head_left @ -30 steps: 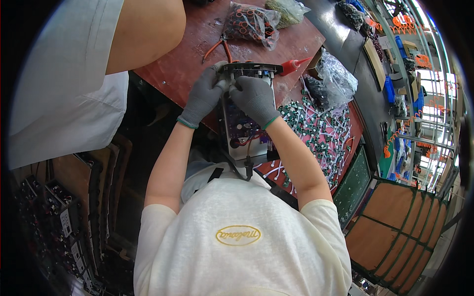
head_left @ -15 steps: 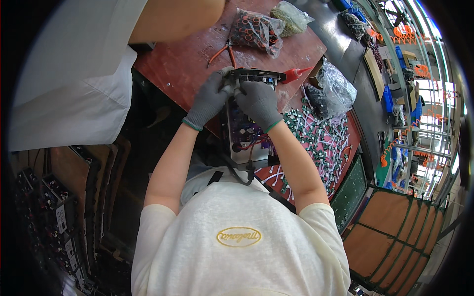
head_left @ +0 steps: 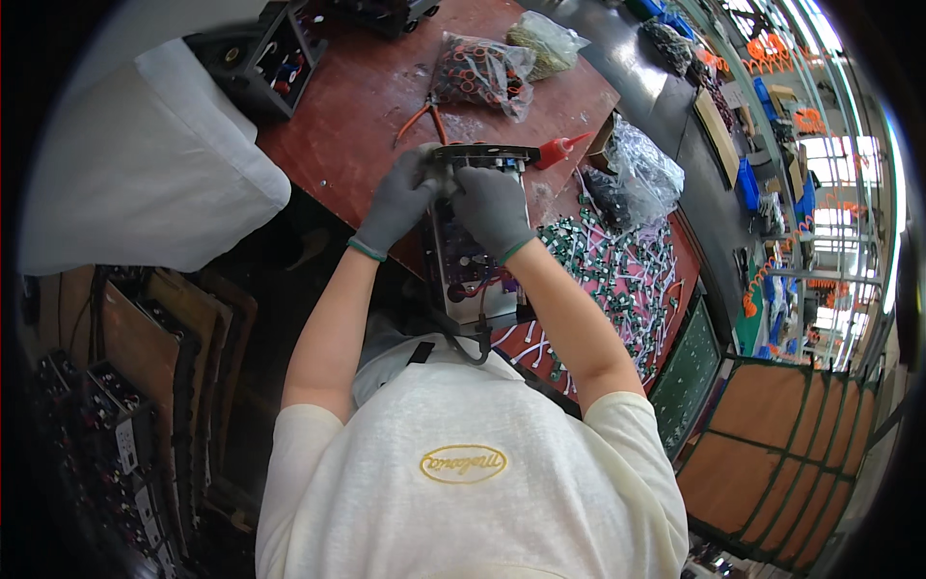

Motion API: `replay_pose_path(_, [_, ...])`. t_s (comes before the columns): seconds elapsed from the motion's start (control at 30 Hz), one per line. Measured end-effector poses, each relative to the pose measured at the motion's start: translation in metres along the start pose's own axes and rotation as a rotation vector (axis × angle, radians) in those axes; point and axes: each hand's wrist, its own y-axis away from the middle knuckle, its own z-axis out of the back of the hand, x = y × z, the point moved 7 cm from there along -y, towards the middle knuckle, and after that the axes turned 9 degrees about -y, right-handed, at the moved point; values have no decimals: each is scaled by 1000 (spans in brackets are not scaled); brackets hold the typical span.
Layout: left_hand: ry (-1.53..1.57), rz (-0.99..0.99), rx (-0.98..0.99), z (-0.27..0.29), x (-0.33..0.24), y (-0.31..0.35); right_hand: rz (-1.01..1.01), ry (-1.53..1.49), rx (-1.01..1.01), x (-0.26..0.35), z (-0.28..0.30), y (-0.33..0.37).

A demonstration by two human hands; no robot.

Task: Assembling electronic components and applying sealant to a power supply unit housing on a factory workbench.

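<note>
Both my hands wear grey gloves and work at a black panel (head_left: 494, 151) that stands on edge at the far end of an open electronic unit. My left hand (head_left: 397, 201) is closed around the panel's left end. Curled against its near side is my right hand (head_left: 490, 207), its fingertips hidden, so what they grip cannot be made out. Below the hands lies the unit's metal chassis (head_left: 470, 307), with circuit parts and red and black wires. Just beyond the panel's right end is a red bottle (head_left: 555, 151) with a pointed nozzle.
Orange-handled pliers (head_left: 436, 121) and a bag of orange-and-black parts (head_left: 480, 75) lie on the red table (head_left: 338, 145). Small wired circuit boards (head_left: 617, 289) cover its right side. A co-worker's pale clothing (head_left: 145, 193) is at left, beside a black housing (head_left: 280, 63).
The co-worker's arm has left the upper left, baring the black housing. The view has shifted slightly; my hands remain at the black panel.
</note>
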Motion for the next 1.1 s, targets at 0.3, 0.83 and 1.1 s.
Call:
replay_pose_path(0.3, [-665, -353, -344, -3, -80, 28, -263, -642, -398, -124, 94, 50])
replay_pose_path(0.83, [-1452, -112, -125, -83, -76, -5, -121, -765, -280, -125, 2, 38])
replay_pose_path(1.1, [-1313, -16, -75, -70, -71, 11, -8, -1153, -185, -114, -9, 40])
